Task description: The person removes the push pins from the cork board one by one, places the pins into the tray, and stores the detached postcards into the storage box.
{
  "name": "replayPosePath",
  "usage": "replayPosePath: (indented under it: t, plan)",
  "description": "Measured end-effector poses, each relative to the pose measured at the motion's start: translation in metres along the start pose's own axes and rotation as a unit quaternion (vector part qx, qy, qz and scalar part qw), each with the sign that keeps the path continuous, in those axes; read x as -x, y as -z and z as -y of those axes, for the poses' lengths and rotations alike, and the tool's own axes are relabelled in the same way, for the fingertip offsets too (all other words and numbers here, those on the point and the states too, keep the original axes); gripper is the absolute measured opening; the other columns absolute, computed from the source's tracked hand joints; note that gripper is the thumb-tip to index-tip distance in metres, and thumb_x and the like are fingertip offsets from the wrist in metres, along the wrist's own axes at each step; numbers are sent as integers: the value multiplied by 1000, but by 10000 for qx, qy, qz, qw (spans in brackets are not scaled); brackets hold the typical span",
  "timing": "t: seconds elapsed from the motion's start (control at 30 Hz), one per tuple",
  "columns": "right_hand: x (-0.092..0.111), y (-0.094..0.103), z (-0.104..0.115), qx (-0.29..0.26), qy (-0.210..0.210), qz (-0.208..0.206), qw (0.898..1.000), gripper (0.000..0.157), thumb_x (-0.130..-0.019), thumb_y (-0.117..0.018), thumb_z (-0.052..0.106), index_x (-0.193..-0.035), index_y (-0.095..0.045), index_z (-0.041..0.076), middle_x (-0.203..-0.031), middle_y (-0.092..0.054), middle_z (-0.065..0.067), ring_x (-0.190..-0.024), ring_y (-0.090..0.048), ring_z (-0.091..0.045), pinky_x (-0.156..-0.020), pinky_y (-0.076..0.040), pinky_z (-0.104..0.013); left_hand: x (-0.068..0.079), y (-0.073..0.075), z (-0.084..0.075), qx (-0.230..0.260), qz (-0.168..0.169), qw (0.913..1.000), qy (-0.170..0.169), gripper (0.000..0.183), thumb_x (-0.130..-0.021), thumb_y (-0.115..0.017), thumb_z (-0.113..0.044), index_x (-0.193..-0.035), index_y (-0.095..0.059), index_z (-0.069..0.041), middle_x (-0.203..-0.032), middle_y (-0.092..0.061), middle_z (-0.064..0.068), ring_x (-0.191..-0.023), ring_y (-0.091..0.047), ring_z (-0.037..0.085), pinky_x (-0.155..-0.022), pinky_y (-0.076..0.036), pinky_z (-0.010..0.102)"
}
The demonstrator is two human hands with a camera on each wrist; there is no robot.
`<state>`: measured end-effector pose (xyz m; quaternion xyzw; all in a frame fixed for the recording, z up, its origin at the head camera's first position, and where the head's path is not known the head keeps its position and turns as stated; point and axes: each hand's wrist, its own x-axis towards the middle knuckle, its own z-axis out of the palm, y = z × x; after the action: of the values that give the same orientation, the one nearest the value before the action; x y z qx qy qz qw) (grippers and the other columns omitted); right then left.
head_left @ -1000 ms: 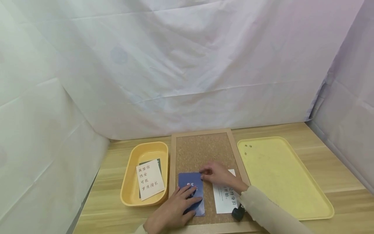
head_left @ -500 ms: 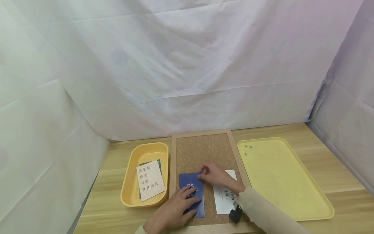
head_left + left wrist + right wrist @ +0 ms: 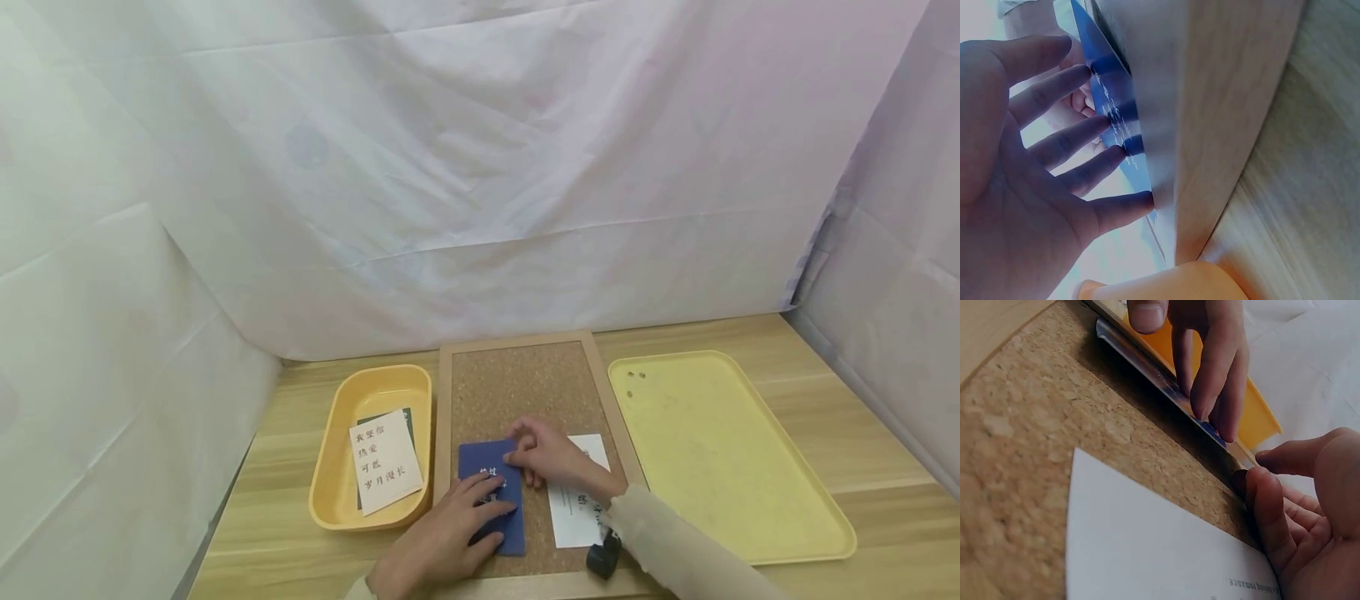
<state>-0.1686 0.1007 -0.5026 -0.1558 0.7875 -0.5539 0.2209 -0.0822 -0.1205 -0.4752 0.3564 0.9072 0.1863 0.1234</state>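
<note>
A dark blue card [image 3: 477, 456] with white characters lies on a wood-framed cork board [image 3: 528, 379]. My left hand [image 3: 450, 531] rests its spread fingertips on the card; in the left wrist view those fingers [image 3: 1072, 140] are nearly straight. At the card's far right corner, my right hand [image 3: 551, 454] pinches the edge between thumb and forefinger. In the right wrist view that edge stands slightly off the cork, and whether anything small is also between the fingertips is hidden. A white printed card [image 3: 570, 517] lies on the board, partly under my right wrist.
Left of the board stands a yellow-orange bin [image 3: 322, 483] holding a cream card [image 3: 386, 462] over a dark green one. On the right lies a flat yellow tray [image 3: 735, 467] with small metal pieces [image 3: 631, 385] in its far left corner. White cloth [image 3: 480, 167] hangs behind.
My right hand has shifted slightly left along the blue card's far right corner, its fingers turning a little. My left hand stays on the card.
</note>
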Motion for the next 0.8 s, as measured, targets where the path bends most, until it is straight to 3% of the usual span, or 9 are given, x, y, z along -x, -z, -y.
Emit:
replayPosePath:
  t: [0.17,0.47,0.6,0.8]
  plan:
    - [2,2,0,-52,113,235,9996,41,-92,-70,12,-130,-57,7,-74,-62,-4,-53,-58,-14,-49,-52,-27,0,2,0,4,36,10000,69,39,-101,-56,-33,-140,-57,-27,-154,-44,3,-145,-35,27,-115,-34,52]
    - [2,4,-2,342,623,643,9954,36,-87,-75,14,-123,-68,18,-71,-60,-2,-53,-51,-9,-47,-44,-21,0,2,2,12,-33,10000,39,40,-102,-56,-34,-141,-55,-29,-157,-38,-1,-145,-35,22,-114,-37,50]
    - [2,4,-4,605,650,671,9938,35,-87,-76,18,-121,-69,23,-74,-61,2,-51,-46,-5,-47,-40,-19,1,2,1,-64,-135,9999,-60,40,-101,-56,-32,-140,-56,-28,-157,-38,0,-145,-35,23,-114,-36,51]
    - [3,5,-3,526,537,794,9940,33,-91,-72,19,-123,-69,23,-63,-55,5,-49,-43,-5,-46,-38,-18,1,3,0,-193,-238,9995,-57,40,-101,-56,-34,-141,-55,-28,-158,-38,2,-145,-35,23,-115,-35,51]
